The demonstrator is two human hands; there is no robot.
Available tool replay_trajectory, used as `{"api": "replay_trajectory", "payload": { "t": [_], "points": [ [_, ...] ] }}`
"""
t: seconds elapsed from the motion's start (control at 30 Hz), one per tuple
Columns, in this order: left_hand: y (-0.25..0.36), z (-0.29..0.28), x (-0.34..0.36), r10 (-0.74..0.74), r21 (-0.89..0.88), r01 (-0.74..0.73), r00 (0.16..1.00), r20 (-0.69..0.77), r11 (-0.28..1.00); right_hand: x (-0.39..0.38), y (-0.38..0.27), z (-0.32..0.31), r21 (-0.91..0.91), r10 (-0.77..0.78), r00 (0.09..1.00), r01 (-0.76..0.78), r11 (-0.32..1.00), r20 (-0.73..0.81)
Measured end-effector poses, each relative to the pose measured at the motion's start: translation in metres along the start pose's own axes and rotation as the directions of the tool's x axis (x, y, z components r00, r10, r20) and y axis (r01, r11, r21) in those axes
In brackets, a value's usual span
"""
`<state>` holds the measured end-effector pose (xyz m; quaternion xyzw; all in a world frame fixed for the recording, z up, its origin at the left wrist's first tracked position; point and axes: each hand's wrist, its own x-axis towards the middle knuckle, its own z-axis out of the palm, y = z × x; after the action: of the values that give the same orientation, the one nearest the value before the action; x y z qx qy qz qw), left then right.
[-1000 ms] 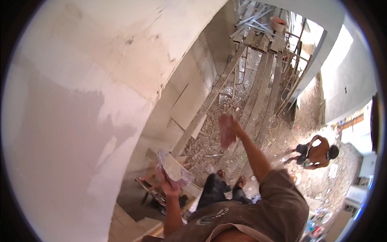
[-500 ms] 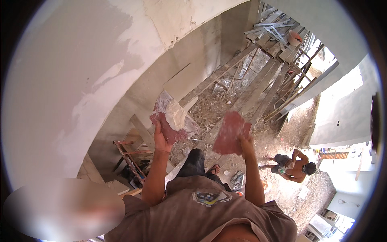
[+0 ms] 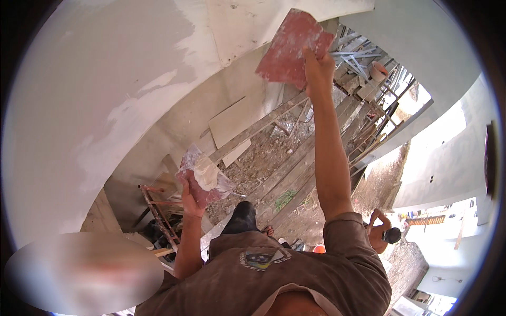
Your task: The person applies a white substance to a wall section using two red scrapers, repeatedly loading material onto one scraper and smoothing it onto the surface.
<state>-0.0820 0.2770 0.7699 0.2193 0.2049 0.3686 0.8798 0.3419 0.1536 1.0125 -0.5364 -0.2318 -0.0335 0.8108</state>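
Observation:
My right hand grips a flat red plastering spreader, its face smeared with whitish residue. The arm is stretched far forward and up, so the spreader overlaps the lower edge of the pale plastered wall; I cannot tell whether it touches. Lower and to the left, my left hand is closed on a second red plate, used as a plaster board. A mound of cream-coloured plaster sits on that board, and its rim is crusted white. Darker and lighter patches of coating show on the wall.
Long wooden planks run across the scaffold below me, above a rubble-strewn floor. A rusty metal frame stands at lower left. Metal strips and a bucket lie at the far right. Another person is below on the right.
My right hand has swung the spreader up and forward, from beside the plaster board to the wall's edge. The left hand with the loaded board has shifted slightly left and down.

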Motion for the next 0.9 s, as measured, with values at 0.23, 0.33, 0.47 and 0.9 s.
{"api": "replay_trajectory", "payload": {
  "t": [0.23, 0.33, 0.47, 0.9],
  "points": [
    [0.001, -0.024, -0.013, 0.084, -0.015, -0.085, 0.994, -0.063, 0.996, 0.009, -0.028, 0.039, -0.094, 0.055, 0.994, -0.047, 0.994, 0.090],
    [-0.001, -0.025, -0.022, 0.062, -0.099, -0.067, 0.997, -0.050, 0.993, -0.036, -0.045, 0.059, -0.071, 0.082, 0.988, -0.073, 0.995, 0.129],
    [-0.004, -0.031, -0.015, 0.032, -0.100, -0.028, 0.999, 0.041, 0.995, -0.074, -0.060, 0.072, 0.056, 0.027, 0.985, -0.037, 0.998, 0.171],
    [0.000, -0.009, -0.026, 0.020, -0.068, -0.015, 0.998, 0.066, 0.998, -0.083, -0.067, 0.046, -0.454, 0.139, 0.986, -0.083, 0.887, 0.093]
  ]
}}
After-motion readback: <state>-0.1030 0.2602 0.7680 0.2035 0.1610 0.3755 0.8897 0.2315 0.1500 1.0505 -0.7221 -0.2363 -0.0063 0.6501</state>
